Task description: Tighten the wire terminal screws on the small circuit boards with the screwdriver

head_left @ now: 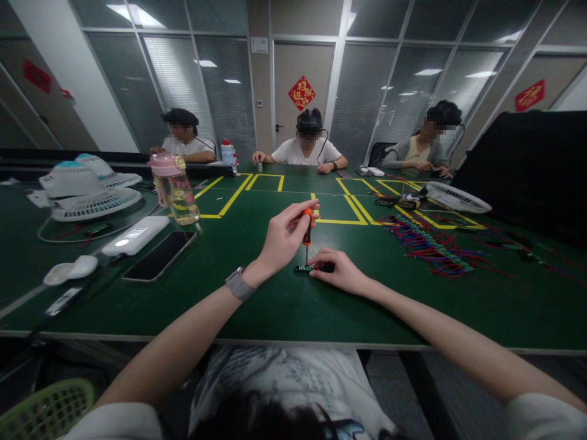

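My left hand (pixel 285 235) is closed round the orange and black handle of a screwdriver (pixel 307 229). The screwdriver stands upright, its thin shaft pointing down at a small dark part with a green circuit board (pixel 303 269) on the green table (pixel 257 311). My right hand (pixel 337 270) lies low on the table, its thumb and fingertips pressed on the right side of that part. A black piece shows under its fingers. The screwdriver's tip meets the part, but the exact contact spot is too small to tell.
Left are a phone (pixel 160 255), white power bank (pixel 136 236), earphone case (pixel 83 267), bottle (pixel 175 189) and fans (pixel 94 192). Right are wired boards (pixel 431 244), a fan cover (pixel 458 197) and a black screen (pixel 532 177). Across sit several people (pixel 306 146).
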Available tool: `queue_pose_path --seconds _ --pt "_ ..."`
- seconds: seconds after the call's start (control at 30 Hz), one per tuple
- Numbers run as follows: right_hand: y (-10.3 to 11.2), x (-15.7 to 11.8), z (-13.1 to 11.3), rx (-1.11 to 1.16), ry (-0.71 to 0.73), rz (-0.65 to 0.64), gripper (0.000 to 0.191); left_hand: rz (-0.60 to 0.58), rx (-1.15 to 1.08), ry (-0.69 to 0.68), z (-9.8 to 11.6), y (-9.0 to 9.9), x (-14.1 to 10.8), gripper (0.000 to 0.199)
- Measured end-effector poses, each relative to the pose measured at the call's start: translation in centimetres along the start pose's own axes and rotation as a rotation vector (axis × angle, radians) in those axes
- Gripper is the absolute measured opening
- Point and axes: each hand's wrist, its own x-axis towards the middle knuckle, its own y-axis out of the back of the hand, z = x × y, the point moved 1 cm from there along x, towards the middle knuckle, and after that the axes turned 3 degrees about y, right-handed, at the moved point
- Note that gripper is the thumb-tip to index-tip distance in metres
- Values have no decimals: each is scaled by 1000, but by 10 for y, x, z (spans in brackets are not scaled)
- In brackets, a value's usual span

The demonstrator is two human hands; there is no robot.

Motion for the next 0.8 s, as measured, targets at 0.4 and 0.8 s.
queue_pose_path --seconds 0.4,0.8 --pt "5 1 1 72 9 -66 20 19 67 6 0 1 0 27" --pt "6 2 4 67 37 -83 23 157 266 -113 0 3 -2 21"
